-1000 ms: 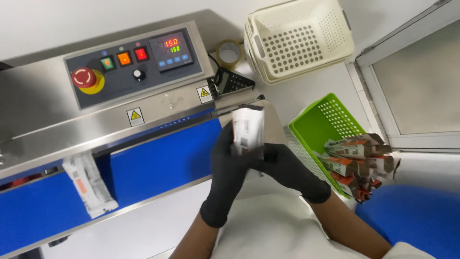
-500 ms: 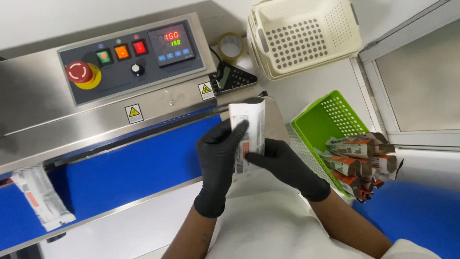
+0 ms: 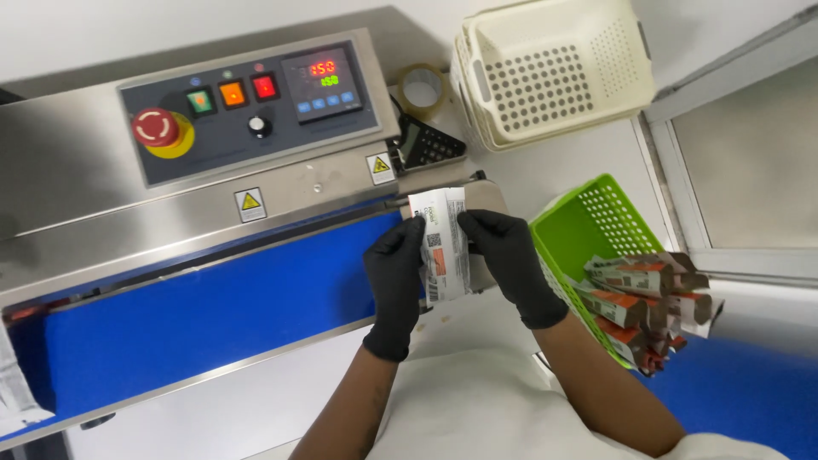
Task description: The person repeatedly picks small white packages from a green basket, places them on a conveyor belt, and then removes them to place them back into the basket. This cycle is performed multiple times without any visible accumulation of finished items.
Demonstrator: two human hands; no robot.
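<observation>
Head view: we see both hands in black gloves gripping one white sachet [image 3: 445, 245], which stands upright at the right-hand end of the blue conveyor belt [image 3: 213, 319], its upper edge level with the slot of the steel sealing machine [image 3: 102, 183]. The left hand [image 3: 396, 285] is closed on the sachet's left edge, the right hand [image 3: 509, 255] on its right edge, so the two hands sit close together with the sachet pinched between them. On the machine's control panel [image 3: 256, 106] we note a red stop button on a yellow base, three lit square buttons, a black knob and a small digital display. Behind the hands lie a roll of tape [image 3: 423, 85] and a dark calculator [image 3: 430, 145]. A stack of cream perforated baskets [image 3: 554, 68] stands at upper right. Just right of the right hand, a green basket [image 3: 588, 226] holds more sachets [image 3: 643, 294], white with orange print
</observation>
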